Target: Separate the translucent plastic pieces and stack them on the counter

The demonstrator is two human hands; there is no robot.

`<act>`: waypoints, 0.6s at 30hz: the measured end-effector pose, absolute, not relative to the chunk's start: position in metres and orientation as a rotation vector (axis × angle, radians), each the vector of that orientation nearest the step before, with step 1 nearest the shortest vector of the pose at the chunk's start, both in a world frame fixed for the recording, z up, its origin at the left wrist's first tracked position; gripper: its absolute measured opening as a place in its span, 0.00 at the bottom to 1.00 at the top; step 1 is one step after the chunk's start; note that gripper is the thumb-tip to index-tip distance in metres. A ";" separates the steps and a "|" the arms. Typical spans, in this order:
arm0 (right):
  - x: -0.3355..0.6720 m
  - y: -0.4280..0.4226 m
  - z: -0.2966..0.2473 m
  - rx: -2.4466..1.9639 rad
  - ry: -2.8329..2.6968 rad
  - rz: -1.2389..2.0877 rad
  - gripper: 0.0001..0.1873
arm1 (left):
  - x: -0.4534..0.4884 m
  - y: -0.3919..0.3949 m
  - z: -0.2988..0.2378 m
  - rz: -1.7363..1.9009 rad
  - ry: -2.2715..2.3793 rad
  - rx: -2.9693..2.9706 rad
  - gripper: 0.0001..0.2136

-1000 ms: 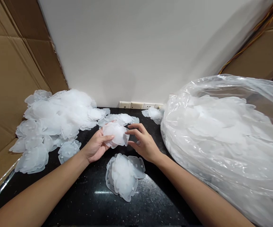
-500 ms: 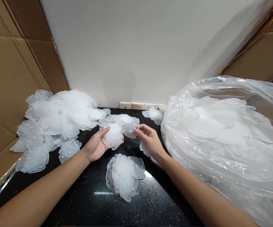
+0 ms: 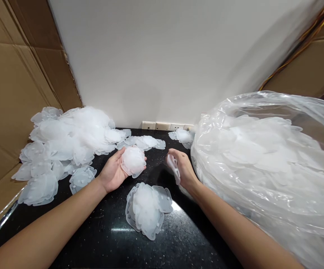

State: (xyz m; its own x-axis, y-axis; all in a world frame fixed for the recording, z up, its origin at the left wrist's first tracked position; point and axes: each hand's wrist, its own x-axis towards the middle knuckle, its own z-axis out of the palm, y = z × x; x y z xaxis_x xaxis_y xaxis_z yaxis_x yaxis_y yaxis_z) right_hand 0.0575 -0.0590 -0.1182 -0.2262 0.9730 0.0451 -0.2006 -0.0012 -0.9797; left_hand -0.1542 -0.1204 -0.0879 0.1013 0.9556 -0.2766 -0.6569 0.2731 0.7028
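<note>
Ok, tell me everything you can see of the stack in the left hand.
The stack is a small layered pile of thin, frosted white pieces, seemingly plastic, with wavy edges that don't line up exactly. It looks cloudy white in the middle and more see-through at the rim. It lies tilted across the left hand, thumb at its left edge and fingertips showing past its right edge, above the black countertop. The number of pieces can't be told.
</note>
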 end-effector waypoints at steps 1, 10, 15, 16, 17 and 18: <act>0.058 -0.061 -0.117 -0.927 -1.325 1.361 0.23 | -0.154 -0.121 -0.087 1.253 0.788 0.465 0.23; 0.046 -0.076 -0.129 -0.702 -2.226 0.552 0.09 | -0.151 -0.126 -0.090 1.191 0.674 0.556 0.26; 0.047 -0.073 -0.131 -0.564 -2.326 0.310 0.13 | -0.151 -0.125 -0.091 1.231 0.715 0.566 0.25; 0.049 -0.072 -0.130 -0.566 -2.322 0.266 0.15 | -0.150 -0.125 -0.091 1.249 0.735 0.572 0.25; 0.050 -0.071 -0.130 -0.570 -2.317 0.228 0.16 | -0.150 -0.125 -0.090 1.268 0.754 0.581 0.25; 0.051 -0.070 -0.129 -0.575 -2.315 0.199 0.16 | -0.149 -0.125 -0.090 1.286 0.769 0.593 0.26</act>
State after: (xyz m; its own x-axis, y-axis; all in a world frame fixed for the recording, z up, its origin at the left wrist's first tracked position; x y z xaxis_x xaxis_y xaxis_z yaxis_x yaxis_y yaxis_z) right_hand 0.0512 -0.0695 -0.1289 -0.6331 0.4590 0.6233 0.3462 0.8881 -0.3024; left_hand -0.1495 -0.1248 -0.0896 0.1003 0.9801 -0.1712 -0.6146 0.1963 0.7640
